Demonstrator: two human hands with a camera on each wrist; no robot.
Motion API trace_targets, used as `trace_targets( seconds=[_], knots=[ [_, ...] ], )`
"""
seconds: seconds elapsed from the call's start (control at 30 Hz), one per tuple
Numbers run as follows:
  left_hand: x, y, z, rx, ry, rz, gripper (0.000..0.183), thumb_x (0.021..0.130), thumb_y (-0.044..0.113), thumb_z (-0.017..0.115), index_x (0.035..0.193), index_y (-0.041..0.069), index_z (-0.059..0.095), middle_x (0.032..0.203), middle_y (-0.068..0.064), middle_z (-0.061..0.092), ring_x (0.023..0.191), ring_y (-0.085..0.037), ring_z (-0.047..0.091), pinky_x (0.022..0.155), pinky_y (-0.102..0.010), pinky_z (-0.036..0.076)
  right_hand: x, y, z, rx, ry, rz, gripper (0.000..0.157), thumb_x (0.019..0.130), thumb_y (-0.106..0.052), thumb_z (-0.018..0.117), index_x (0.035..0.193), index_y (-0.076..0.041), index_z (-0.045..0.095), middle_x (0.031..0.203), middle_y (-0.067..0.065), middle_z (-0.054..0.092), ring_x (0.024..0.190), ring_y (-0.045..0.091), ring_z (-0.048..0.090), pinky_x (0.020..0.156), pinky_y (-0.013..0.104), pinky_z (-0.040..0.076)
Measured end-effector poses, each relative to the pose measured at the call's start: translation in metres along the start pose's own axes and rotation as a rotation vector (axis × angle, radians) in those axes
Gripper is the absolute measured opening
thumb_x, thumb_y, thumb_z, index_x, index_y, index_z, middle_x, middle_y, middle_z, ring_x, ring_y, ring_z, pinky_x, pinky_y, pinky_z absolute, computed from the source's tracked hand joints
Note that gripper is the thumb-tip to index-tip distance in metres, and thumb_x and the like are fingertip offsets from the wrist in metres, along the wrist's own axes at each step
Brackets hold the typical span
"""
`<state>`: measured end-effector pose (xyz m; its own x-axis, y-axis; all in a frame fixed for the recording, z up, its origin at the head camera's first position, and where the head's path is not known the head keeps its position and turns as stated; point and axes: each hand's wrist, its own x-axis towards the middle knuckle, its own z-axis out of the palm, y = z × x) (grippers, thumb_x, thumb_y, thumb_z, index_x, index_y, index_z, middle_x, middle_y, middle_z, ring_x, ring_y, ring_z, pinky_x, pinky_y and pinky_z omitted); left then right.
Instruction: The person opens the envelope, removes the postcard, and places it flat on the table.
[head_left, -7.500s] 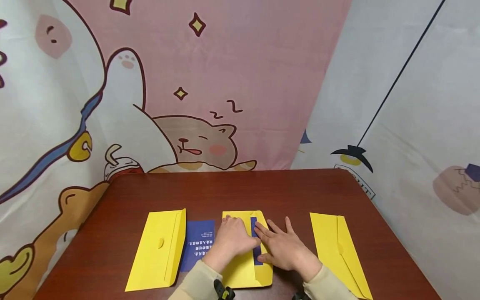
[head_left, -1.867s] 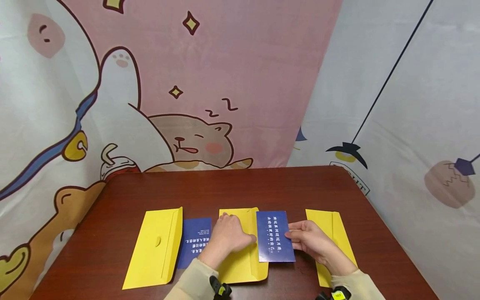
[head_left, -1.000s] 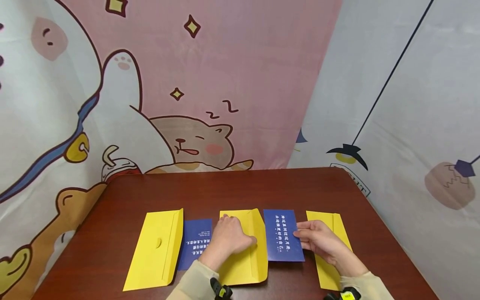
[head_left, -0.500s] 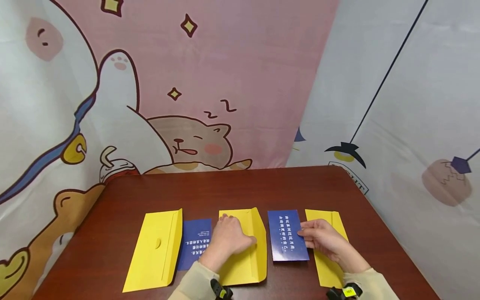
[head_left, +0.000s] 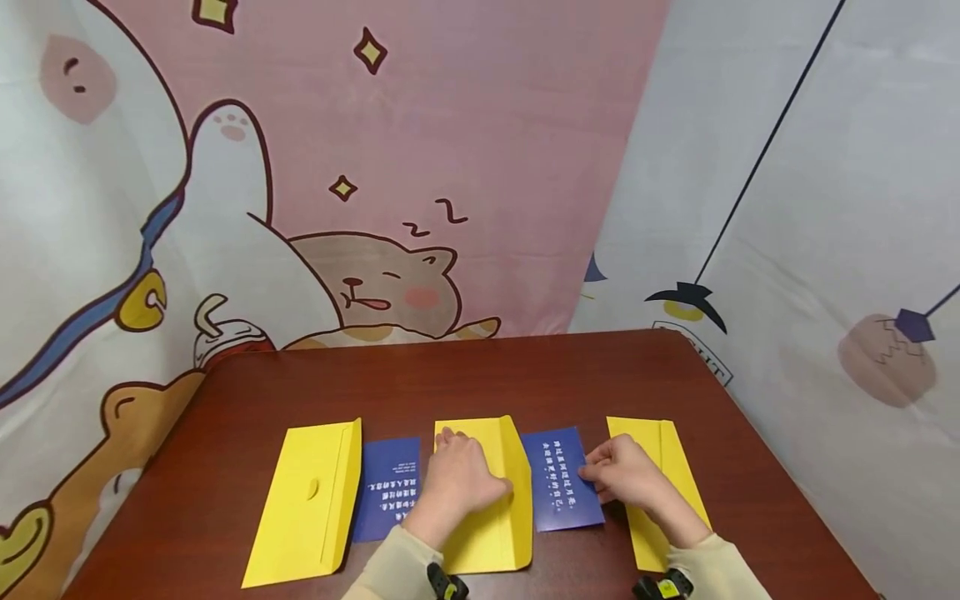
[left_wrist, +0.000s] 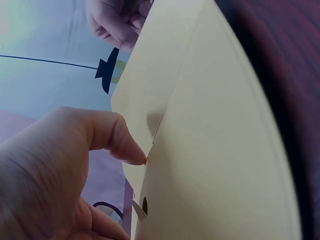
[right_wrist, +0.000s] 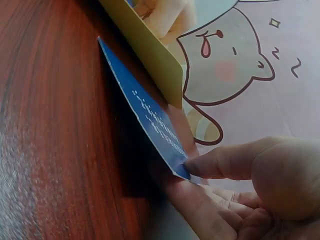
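Observation:
In the head view my left hand (head_left: 465, 479) is on the middle yellow envelope (head_left: 480, 546), whose flap (head_left: 519, 508) lies unfolded to the right. The left wrist view has my thumb (left_wrist: 112, 130) bent, its tip at the envelope's mouth edge. My right hand (head_left: 633, 479) pinches a blue card (head_left: 562, 492) with white lettering by its right edge, between thumb and fingers. The card's left edge is right at the flap. Seen from the right wrist, this card (right_wrist: 145, 115) slants above the tabletop, a shadow beneath it.
A second blue card (head_left: 386, 492) lies left of the middle envelope, beside a yellow envelope (head_left: 300, 500) with a rounded tab. Another yellow envelope (head_left: 652, 525) lies partly under my right forearm. The brown table (head_left: 450, 379) ends at a cartoon-printed cloth (head_left: 525, 167).
The right-hand card, first a narrow strip under my right hand at the flap, came out rightward, cleared the flap, then moved back left against it. My left hand has stayed on the middle envelope.

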<state>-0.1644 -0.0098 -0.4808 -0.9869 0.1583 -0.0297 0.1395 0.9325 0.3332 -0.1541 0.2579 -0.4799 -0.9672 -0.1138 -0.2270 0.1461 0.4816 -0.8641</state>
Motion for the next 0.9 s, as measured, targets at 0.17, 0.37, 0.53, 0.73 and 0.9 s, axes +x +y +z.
trace_targets(
  seconds=[0.17,0.37,0.53,0.73,0.9],
  knots=[
    [-0.001,0.002,0.002,0.046,0.021,0.002,0.076,0.070,0.056,0.080,0.104,-0.011,0.073,0.139,-0.036,0.058,0.137,-0.058,0.047,0.095,-0.057,0.056,-0.002,-0.005,0.003,-0.184,0.084,-0.005,0.014,0.089,-0.002,0.080,0.079,0.002,0.071,0.059,0.006,0.065,0.051,0.019,0.065,0.050,0.034,0.058],
    [0.000,0.004,0.001,0.072,0.003,-0.011,0.068,0.070,0.055,0.078,0.100,-0.006,0.074,0.145,-0.036,0.055,0.139,-0.057,0.047,0.093,-0.056,0.057,-0.005,-0.008,0.004,-0.350,0.103,-0.043,0.031,0.090,-0.009,0.084,0.064,-0.007,0.067,0.050,0.001,0.059,0.041,0.016,0.060,0.043,0.031,0.051],
    [0.001,0.002,-0.003,0.088,-0.023,-0.004,0.061,0.071,0.056,0.077,0.090,-0.002,0.070,0.140,-0.035,0.058,0.137,-0.055,0.050,0.087,-0.054,0.060,-0.005,-0.008,0.002,-0.348,0.077,-0.058,0.032,0.091,-0.012,0.084,0.065,-0.007,0.066,0.054,0.003,0.061,0.041,0.017,0.061,0.044,0.032,0.052],
    [0.004,0.000,-0.012,0.044,-0.049,0.004,0.054,0.076,0.058,0.078,0.077,0.007,0.060,0.095,-0.017,0.063,0.095,-0.035,0.060,0.071,-0.047,0.056,-0.013,-0.008,-0.025,-0.282,0.065,-0.096,0.020,0.096,-0.015,0.079,0.081,-0.003,0.072,0.060,0.005,0.063,0.052,0.021,0.066,0.049,0.032,0.055],
    [0.006,0.001,-0.021,0.023,-0.073,0.015,0.050,0.083,0.056,0.076,0.077,0.009,0.062,0.093,-0.017,0.065,0.083,-0.031,0.059,0.062,-0.040,0.052,-0.026,0.001,-0.061,-0.320,0.064,-0.176,0.018,0.097,-0.018,0.079,0.094,-0.001,0.075,0.072,0.002,0.069,0.061,0.020,0.068,0.053,0.030,0.054]
  ],
)
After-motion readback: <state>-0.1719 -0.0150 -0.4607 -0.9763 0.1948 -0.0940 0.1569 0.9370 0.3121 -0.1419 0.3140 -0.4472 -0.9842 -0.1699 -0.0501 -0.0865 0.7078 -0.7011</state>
